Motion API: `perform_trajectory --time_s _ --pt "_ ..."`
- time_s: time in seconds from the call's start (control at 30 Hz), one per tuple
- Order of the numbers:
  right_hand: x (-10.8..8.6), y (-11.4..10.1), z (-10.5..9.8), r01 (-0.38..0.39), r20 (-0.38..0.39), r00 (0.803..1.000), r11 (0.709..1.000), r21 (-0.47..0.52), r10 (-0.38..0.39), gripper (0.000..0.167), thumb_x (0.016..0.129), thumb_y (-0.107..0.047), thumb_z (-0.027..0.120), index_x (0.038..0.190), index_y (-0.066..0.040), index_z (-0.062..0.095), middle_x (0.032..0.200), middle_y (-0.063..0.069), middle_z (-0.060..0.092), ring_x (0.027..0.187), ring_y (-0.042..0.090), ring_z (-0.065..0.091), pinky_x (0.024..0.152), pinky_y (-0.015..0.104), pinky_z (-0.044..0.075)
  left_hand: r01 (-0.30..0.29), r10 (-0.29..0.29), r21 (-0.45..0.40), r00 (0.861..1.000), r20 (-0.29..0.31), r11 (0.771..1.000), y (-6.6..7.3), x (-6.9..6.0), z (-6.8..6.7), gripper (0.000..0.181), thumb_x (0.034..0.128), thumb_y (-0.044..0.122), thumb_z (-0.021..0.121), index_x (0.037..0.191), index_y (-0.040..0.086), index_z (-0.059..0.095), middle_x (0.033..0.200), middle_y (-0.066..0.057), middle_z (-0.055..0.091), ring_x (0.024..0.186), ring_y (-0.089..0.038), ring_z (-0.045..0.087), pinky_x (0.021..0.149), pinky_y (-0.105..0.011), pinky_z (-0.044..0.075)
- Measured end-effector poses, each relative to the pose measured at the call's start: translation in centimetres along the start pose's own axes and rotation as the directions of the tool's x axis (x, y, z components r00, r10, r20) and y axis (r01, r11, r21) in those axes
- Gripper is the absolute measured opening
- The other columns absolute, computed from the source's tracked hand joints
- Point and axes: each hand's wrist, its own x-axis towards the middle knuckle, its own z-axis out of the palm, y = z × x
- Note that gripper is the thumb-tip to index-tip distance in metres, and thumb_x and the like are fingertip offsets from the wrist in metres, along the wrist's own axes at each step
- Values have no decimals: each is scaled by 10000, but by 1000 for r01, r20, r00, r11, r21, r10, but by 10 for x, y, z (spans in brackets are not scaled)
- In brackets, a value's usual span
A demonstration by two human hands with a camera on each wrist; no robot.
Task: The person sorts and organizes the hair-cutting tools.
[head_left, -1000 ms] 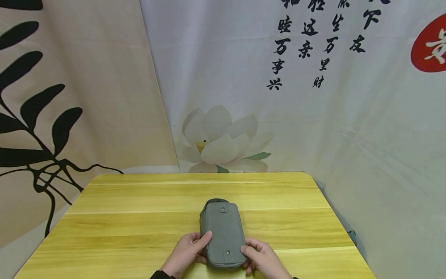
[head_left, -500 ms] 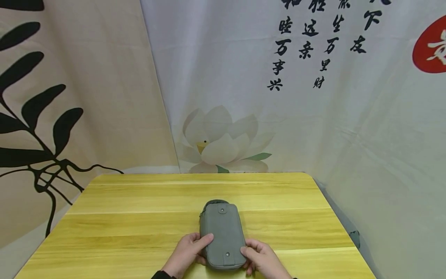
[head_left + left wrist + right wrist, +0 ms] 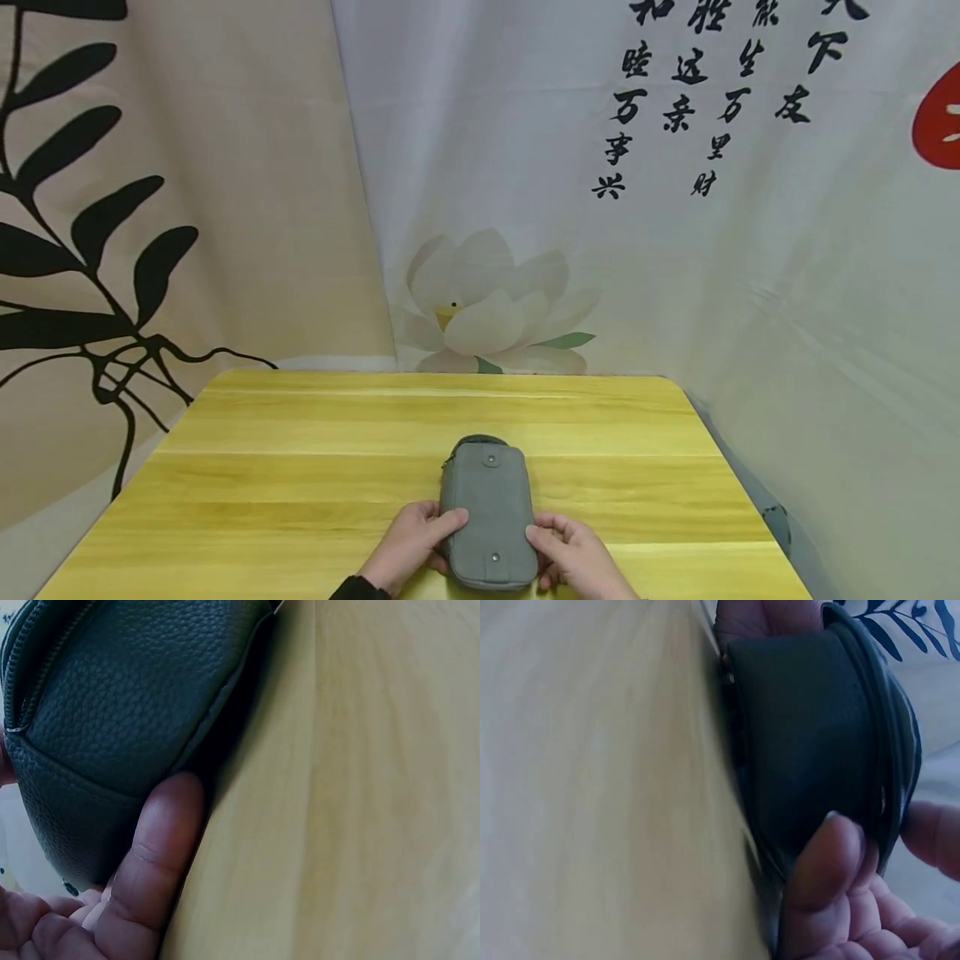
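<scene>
A grey-green leather zip pouch [image 3: 491,508] lies on the wooden table [image 3: 315,467], near its front edge. Two small studs show on its flat top, and a zipper runs round its side. My left hand [image 3: 412,537] holds the pouch's left side, thumb on top and fingers down along the side; in the left wrist view one finger [image 3: 161,840] lies along its lower edge. On the near right corner, my right hand [image 3: 573,552] pinches the pouch between thumb and fingers. The right wrist view shows fingertips [image 3: 829,859] against its end wall. The underside is hidden.
Behind the table hangs a pale cloth backdrop [image 3: 480,167] printed with a lotus, dark leaves and black characters. More cloth hangs along the right side of the table. The table's far edge meets the backdrop.
The whole head view has shifted slightly, with the backdrop and table moving rightward in the picture. Both hands keep their hold on the pouch, which stays in about the same place on the table.
</scene>
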Motion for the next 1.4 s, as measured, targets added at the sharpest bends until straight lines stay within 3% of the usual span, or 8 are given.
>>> perform_trajectory --time_s 0.3,0.47,0.6,0.8,0.9,1.13,1.4 --pt "0 -10 -5 51 29 998 988 -145 -47 448 1072 -260 664 1353 87 638 959 34 773 731 159 677 649 286 594 60 -60 41 998 -15 997 2 -1 1 726 978 634 696 1243 -39 624 927 -88 728 633 -136 656 505 -252 556" --pt "4 -19 -12 61 88 995 973 -221 -42 400 1081 -265 654 1305 66 676 915 24 748 752 148 660 636 269 581 44 -43 50 998 -35 998 -2 0 2 680 983 606 703 1220 -28 636 880 -67 735 599 -122 651 481 -247 545" --pt "16 -29 -20 50 66 997 958 -284 -33 445 1067 -287 680 1320 79 664 923 23 732 801 149 659 636 277 581 40 -38 49 999 -35 998 -4 -1 2 658 989 594 700 1218 -20 638 873 -58 738 595 -122 653 484 -255 549" --pt "46 -46 -27 60 12 998 918 -391 -61 534 1069 -311 678 1413 90 597 1091 108 733 870 200 684 693 350 613 42 -40 70 999 -34 997 -1 -2 2 660 982 603 706 1206 -14 642 881 -63 730 600 -124 648 490 -259 551" --pt "62 -57 -25 87 -13 994 875 -477 -105 495 1066 -324 681 1382 53 639 1124 129 720 899 220 684 726 384 626 29 -28 64 999 -25 998 2 -2 2 648 988 590 703 1206 -16 643 878 -64 741 599 -118 653 484 -254 548" --pt "90 -78 -14 149 28 984 719 -679 -178 430 1062 -410 672 1314 -67 727 1200 77 748 1040 200 662 867 375 590 8 -6 62 1000 -24 998 2 -1 2 624 996 579 698 1183 -14 648 855 -65 740 544 -118 619 463 -256 530" --pt "109 -92 6 220 142 975 617 -756 -174 481 1066 -410 664 1393 -59 687 1262 111 742 1106 262 690 904 435 616 14 -12 52 1000 -26 999 -1 -1 3 630 988 586 707 1174 -14 646 855 -71 738 530 -113 614 457 -251 530"
